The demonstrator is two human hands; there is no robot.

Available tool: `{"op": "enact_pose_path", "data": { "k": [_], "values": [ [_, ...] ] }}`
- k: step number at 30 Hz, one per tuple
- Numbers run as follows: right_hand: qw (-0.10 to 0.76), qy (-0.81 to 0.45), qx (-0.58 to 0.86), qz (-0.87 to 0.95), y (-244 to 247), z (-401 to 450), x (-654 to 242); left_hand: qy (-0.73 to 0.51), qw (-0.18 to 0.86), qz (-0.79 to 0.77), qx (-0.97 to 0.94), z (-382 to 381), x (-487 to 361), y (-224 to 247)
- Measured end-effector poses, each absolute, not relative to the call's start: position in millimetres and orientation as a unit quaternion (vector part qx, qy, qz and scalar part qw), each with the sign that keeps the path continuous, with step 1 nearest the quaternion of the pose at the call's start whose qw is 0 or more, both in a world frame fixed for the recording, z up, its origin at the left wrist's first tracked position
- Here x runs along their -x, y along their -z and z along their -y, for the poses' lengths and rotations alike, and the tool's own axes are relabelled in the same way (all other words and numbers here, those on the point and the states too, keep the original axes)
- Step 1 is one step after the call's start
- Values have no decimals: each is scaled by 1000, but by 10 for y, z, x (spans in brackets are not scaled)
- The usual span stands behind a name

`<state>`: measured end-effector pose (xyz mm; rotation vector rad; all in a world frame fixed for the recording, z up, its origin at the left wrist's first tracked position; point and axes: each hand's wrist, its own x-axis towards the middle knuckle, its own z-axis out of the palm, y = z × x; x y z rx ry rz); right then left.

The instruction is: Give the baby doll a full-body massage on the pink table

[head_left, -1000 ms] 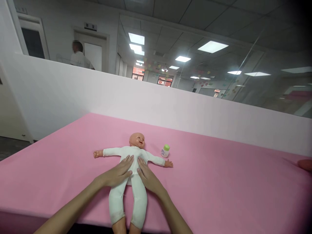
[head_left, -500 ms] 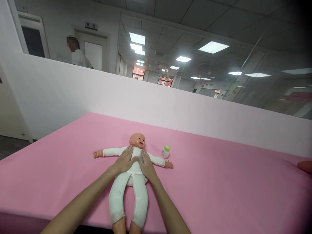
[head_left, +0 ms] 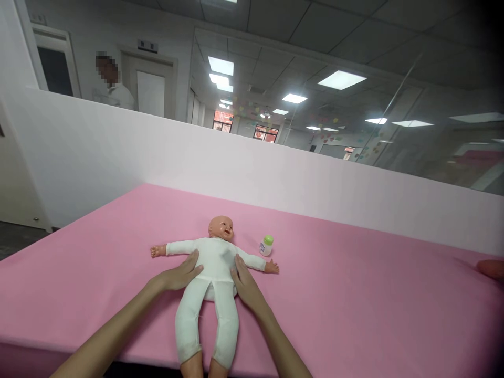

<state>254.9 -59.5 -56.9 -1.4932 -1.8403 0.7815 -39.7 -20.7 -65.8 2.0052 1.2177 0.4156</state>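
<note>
both my bare arms come in from the bottom of my view and angle toward each other: my left forearm (head_left: 110, 331) runs long and low from the lower left corner, and my right forearm (head_left: 281, 344) rises more steeply from the lower right. my left hand (head_left: 177, 276) lies flat and open, palm down, its fingers (head_left: 189, 265) held together and pointing right and slightly upward. my right hand (head_left: 247, 287) is open and palm down too, its fingers (head_left: 238, 270) pointing up and to the left. neither hand is closed, and a clear gap separates my two hands, with neither crossing the other.
</note>
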Motion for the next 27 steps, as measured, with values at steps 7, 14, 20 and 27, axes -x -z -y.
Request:
{"op": "enact_pose_path", "data": {
  "k": [7, 14, 20, 27],
  "values": [
    [278, -312, 511, 751, 327, 847, -2465, -161, 339, -435, -819, 577, 245, 468],
    [245, -283, 461, 805, 228, 516, -2227, -222, 239, -388, -862, 418, -281, 410],
    [298, -215, 497, 786, 440, 68, -2198, -222, 244, -453, -828, 6, -421, 405],
    [351, -204, 562, 720, 687, 1, -2410, -257, 295, -503, -771, -181, -217, 517]
  ]
}}
